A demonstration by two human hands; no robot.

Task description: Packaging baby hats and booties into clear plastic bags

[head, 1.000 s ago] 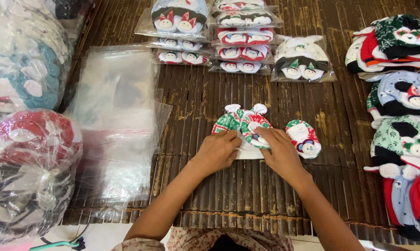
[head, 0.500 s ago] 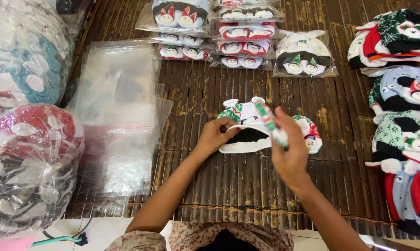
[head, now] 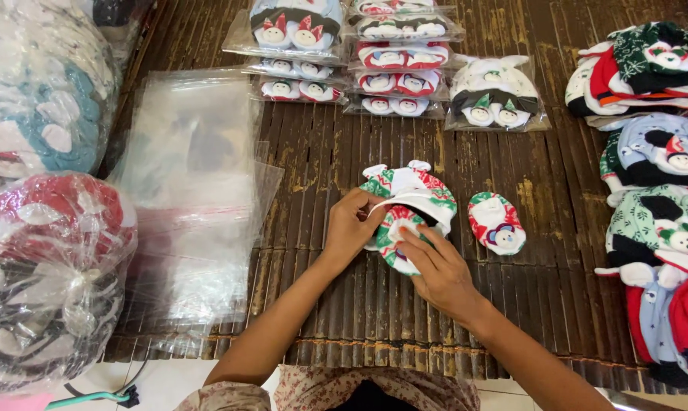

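Left hand (head: 351,227): we see it pinching the patterned baby hat's (head: 412,194) white rim open.
Right hand (head: 439,266): grasping a small mitten (head: 395,237), pushing inside.
Location: bamboo mat (head: 321,160).
Risk: we judge rim may slip.

1. Bare bamboo mat (head: 344,152) lies open between the clear bags (head: 191,190) and the lone mitten (head: 496,222).
2. Packed sets (head: 401,53) bound the far side.
3. Stacked hats (head: 656,190) block the right.

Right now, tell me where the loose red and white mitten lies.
In the head view, the loose mitten lies alone on the slatted mat, just right of the patterned hat both hands work on, below the bagged sets.
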